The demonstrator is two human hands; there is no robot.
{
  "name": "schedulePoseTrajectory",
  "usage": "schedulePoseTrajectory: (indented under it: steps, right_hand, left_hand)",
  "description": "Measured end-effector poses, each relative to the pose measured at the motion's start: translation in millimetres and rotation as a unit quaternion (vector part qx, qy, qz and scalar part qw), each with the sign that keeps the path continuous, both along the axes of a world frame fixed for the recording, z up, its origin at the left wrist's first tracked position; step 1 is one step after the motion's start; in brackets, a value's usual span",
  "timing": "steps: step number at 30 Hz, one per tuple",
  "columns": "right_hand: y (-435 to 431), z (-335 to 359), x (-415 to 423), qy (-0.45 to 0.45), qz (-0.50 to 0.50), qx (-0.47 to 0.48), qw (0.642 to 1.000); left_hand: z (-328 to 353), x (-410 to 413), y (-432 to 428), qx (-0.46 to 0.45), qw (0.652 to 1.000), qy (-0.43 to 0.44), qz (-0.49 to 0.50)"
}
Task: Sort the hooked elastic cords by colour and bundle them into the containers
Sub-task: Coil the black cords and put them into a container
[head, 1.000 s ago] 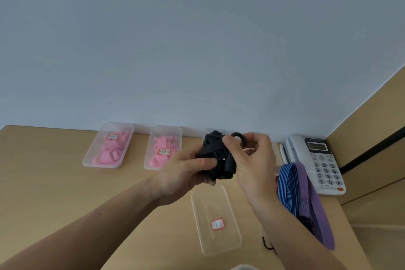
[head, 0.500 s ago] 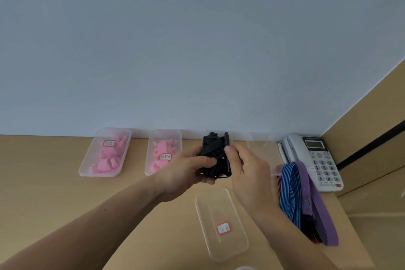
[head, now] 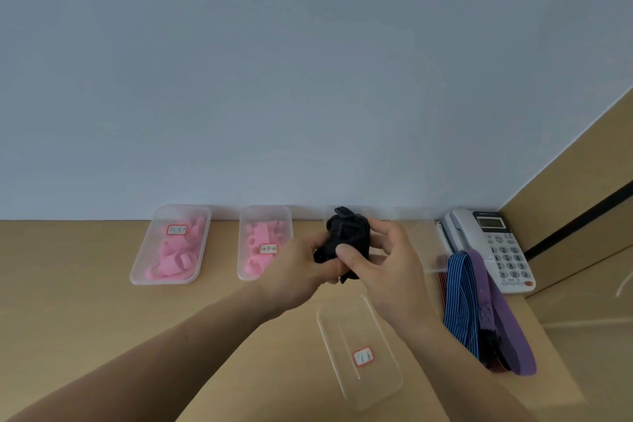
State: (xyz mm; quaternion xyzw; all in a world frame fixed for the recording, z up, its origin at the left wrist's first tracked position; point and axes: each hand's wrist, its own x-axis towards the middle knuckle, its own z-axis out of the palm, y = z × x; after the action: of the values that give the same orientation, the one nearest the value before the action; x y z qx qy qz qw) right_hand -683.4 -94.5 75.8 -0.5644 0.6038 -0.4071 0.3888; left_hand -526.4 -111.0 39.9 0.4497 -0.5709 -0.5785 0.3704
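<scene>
Left hand (head: 298, 271): we grip the black cord bundle (head: 349, 236).
Right hand (head: 390, 264): we pinch it.
Labelled container (head: 346, 336): at 6 o'clock from the bundle.

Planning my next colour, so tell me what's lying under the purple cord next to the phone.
Under the purple cord a red-striped cord peeks out at the near end, with a blue-striped cord alongside. Whether more lie beneath is covered.
</scene>
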Motion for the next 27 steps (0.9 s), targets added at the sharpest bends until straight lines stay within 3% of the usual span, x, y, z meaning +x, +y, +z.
schedulePoseTrajectory:
  steps: [4,7,10,17,23,25,27]
  right_hand:
    - [-6,-15,-7,0.005,-0.018,0.023,1.0]
    - [-16,-28,-18,0.027,-0.004,0.036,0.999]
    - [-30,-41,-28,0.045,0.038,0.045,0.997]
    - [-83,-71,-61,0.092,0.111,0.049,0.988]
    - [-142,-88,-81,0.218,0.209,0.024,0.953]
    - [-154,-96,-83,0.246,0.251,0.01,0.936]
    - [-160,-103,-81,0.269,0.292,0.003,0.918]
  left_hand:
    - [-11,-5,-2,0.02,0.998,-0.031,-0.041]
    - [-17,-9,-4,0.074,0.994,-0.005,-0.076]
    - [-26,-13,-12,0.136,0.99,0.005,-0.049]
    - [-51,-43,-51,0.087,0.979,-0.142,0.122]
    - [-74,-58,-86,0.017,0.918,-0.366,0.149]
    - [-85,-59,-91,0.04,0.896,-0.421,0.138]
    - [-94,-62,-91,0.083,0.892,-0.42,0.143]
